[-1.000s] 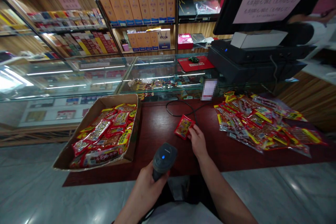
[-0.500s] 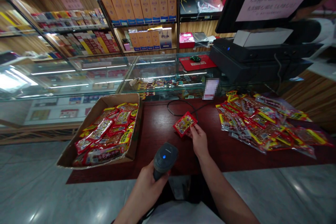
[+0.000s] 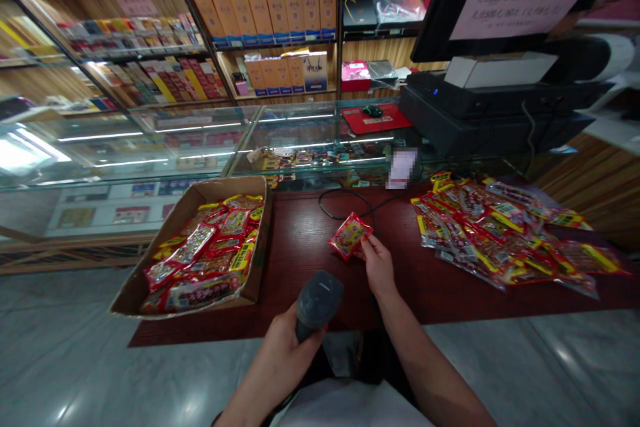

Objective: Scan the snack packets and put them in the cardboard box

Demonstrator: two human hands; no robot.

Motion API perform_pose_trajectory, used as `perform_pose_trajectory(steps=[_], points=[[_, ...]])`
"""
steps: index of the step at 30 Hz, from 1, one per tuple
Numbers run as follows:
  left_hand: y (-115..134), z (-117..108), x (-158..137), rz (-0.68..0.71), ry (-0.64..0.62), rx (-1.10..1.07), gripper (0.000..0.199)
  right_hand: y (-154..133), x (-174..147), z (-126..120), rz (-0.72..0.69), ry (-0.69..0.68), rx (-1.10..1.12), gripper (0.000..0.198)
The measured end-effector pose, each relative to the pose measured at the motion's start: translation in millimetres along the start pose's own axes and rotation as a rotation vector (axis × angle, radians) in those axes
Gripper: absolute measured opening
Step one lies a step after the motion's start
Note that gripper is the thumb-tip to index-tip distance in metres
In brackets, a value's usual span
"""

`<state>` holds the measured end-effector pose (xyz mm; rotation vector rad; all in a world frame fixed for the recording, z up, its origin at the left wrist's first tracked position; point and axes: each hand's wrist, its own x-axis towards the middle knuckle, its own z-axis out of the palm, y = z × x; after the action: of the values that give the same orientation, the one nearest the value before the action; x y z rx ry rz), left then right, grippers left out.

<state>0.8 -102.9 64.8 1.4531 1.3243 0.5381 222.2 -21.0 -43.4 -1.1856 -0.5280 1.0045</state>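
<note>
Head view: I have the left hand wrapped round the handle of a dark handheld scanner, whose head points forward over the near edge of the bench. My right hand is nearly closed, thumb and fingers pinching the near right edge of a small red packet. That packet sits just ahead of the scanner, print facing up; I can't tell whether its underside touches the wood. To the left I see a cardboard box, tilted in view, holding many red and yellow packets. Well to the right, a loose pile of packets spreads across the bench. Beyond, a computer mouse rests on a red mat on the glass showcase.
</note>
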Motion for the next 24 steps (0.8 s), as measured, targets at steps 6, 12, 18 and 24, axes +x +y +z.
perform_pose_trajectory(steps=[6, 12, 18, 24], points=[[-13, -8, 0, -0.023, 0.060, -0.025, 0.015, -21, 0, 18, -0.010, -0.031, -0.035, 0.043], [-29, -21, -9, -0.086, 0.145, -0.068, 0.019, -49, -5, 140, 0.098, -0.476, 0.123, 0.038], [-36, -21, -11, -0.099, 0.151, -0.059, 0.025, -56, -7, 210, -0.064, -0.725, -0.468, 0.046], [-38, -16, -6, -0.064, 0.091, -0.034, 0.024, -89, 34, 72, -0.247, -0.261, -0.985, 0.050]])
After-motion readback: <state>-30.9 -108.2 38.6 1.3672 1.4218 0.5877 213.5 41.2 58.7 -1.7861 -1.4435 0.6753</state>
